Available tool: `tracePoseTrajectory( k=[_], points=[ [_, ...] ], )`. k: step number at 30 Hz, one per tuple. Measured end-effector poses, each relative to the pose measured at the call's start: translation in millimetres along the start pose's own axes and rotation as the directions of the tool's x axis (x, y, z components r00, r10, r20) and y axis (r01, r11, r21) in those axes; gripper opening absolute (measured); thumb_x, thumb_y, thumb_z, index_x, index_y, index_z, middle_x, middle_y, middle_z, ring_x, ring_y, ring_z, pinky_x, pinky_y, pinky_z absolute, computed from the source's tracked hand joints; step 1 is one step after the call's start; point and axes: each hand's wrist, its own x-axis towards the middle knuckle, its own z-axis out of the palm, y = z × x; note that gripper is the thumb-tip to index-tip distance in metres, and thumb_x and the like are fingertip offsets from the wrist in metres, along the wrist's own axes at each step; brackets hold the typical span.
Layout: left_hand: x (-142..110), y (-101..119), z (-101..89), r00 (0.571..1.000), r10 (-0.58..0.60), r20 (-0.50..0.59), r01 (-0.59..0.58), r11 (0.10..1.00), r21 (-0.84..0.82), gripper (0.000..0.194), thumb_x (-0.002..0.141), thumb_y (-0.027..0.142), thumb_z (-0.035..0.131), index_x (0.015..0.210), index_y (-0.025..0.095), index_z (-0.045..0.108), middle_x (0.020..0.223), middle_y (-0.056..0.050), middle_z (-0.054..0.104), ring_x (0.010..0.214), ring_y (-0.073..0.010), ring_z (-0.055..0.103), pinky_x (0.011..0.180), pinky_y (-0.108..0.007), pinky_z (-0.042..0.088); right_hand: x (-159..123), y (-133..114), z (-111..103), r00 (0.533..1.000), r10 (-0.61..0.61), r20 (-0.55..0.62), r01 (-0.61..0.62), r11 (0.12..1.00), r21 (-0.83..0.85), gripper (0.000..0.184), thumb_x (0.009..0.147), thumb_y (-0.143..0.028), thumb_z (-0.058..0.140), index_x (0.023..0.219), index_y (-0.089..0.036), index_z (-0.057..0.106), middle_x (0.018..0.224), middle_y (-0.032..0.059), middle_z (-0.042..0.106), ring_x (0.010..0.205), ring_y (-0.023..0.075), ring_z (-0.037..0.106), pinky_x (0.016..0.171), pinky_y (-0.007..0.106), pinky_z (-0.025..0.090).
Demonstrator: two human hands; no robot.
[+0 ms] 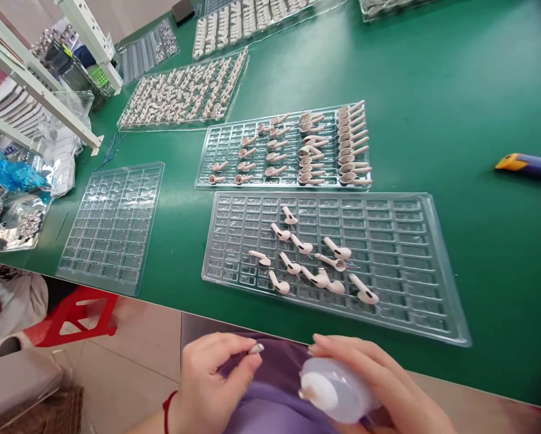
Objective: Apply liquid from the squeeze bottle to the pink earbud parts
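Observation:
Between the thumb and forefinger of my left hand (220, 374) is a small whitish piece (256, 349), like an earbud part; most of it is hidden. My right hand (383, 377) is wrapped round a translucent white squeeze bottle (336, 389), its cap end turned towards my left hand. Both hands are over my lap, in front of the table edge. Beyond them lies a clear plastic tray (406, 265) with several white earbud shells (315, 276) loose on top. Behind it, a second tray (227, 140) has open earbud shells (307, 150) set in rows.
Another clear tray (111, 223) lies at the left. Farther back, a tray of many earbud parts (180, 90) stands near a white metal frame (89, 36). A blue and yellow tool (526, 164) is on the green table (442, 96) at the right. A red stool (78, 316) is below.

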Motion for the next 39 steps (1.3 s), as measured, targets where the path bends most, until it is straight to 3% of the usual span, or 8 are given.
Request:
tracePoseTrajectory(
  k=[2,4,6,9,16,28,35,39],
  points=[
    [-3,-3,8.1,0.948,-0.305,0.091,0.317,0.922,-0.221,0.008,0.081,0.025,0.073,0.085,0.020,0.077,0.083,-0.006,0.078,0.072,-0.0178,0.072,0.066,-0.024,0.058,5,-3,7,0.996,-0.089,-0.016,0.089,0.996,-0.010,0.043,0.085,-0.007,0.053,0.126,-0.021,0.053,0.097,0.0082,0.065,0.083,0.0180,0.068,0.070,0.025,0.057],
    [-3,-7,15.7,0.836,-0.514,0.193,0.544,0.732,-0.410,0.018,0.075,0.035,0.079,0.079,0.017,0.076,0.077,-0.007,0.078,0.068,-0.0182,0.071,0.063,-0.025,0.057,13,-8,14,0.983,-0.166,-0.077,0.164,0.986,-0.028,0.039,0.084,-0.001,0.049,0.117,-0.019,0.057,0.092,0.0075,0.063,0.081,0.0158,0.065,0.069,0.024,0.056],
    [1,-10,21.4,0.764,-0.588,0.265,0.622,0.564,-0.543,0.027,0.069,0.040,0.083,0.074,0.015,0.075,0.071,-0.007,0.077,0.062,-0.0167,0.069,0.061,-0.024,0.055,19,-12,19,0.967,-0.225,-0.117,0.217,0.973,-0.077,0.034,0.082,0.002,0.047,0.107,-0.018,0.060,0.087,0.0059,0.063,0.079,0.0149,0.062,0.069,0.025,0.054],
    [5,-12,26.6,0.735,-0.614,0.288,0.630,0.462,-0.624,0.031,0.063,0.041,0.088,0.069,0.013,0.074,0.065,-0.006,0.075,0.055,-0.0136,0.065,0.057,-0.022,0.052,25,-14,23,0.956,-0.262,-0.135,0.240,0.958,-0.160,0.030,0.083,0.003,0.047,0.099,-0.018,0.061,0.084,0.0049,0.063,0.078,0.0159,0.059,0.071,0.030,0.049],
    [7,-10,32.8,0.739,-0.614,0.278,0.608,0.429,-0.668,0.032,0.061,0.040,0.089,0.063,0.012,0.073,0.058,-0.004,0.070,0.049,-0.0104,0.058,0.051,-0.021,0.046,22,-13,27,0.962,-0.235,-0.142,0.205,0.959,-0.197,0.029,0.084,0.002,0.046,0.099,-0.018,0.059,0.087,0.0052,0.061,0.081,0.0170,0.056,0.074,0.032,0.044],
    [8,-9,34.0,0.750,-0.618,0.235,0.575,0.435,-0.693,0.025,0.061,0.032,0.089,0.061,0.012,0.074,0.059,-0.005,0.071,0.050,-0.0110,0.059,0.048,-0.019,0.044,19,-13,32,0.964,-0.224,-0.142,0.199,0.966,-0.167,0.027,0.083,0.004,0.048,0.099,-0.016,0.058,0.091,0.0069,0.058,0.086,0.0187,0.052,0.077,0.035,0.041],
    [10,-11,38.0,0.760,-0.623,0.186,0.547,0.458,-0.700,0.026,0.058,0.034,0.090,0.060,0.013,0.075,0.057,-0.005,0.071,0.050,-0.0108,0.059,0.050,-0.019,0.045,17,-12,34,0.965,-0.223,-0.140,0.196,0.963,-0.185,0.028,0.084,0.004,0.048,0.100,-0.015,0.058,0.091,0.0074,0.058,0.087,0.0194,0.052,0.077,0.036,0.041],
    [12,-15,32.6,0.770,-0.598,0.223,0.572,0.491,-0.657,0.028,0.058,0.037,0.090,0.062,0.013,0.075,0.056,-0.004,0.070,0.049,-0.0100,0.058,0.050,-0.019,0.045,18,-10,33,0.963,-0.237,-0.126,0.208,0.955,-0.212,0.029,0.084,0.005,0.048,0.101,-0.015,0.058,0.091,0.0073,0.058,0.087,0.0192,0.052,0.077,0.035,0.042]
  ],
)
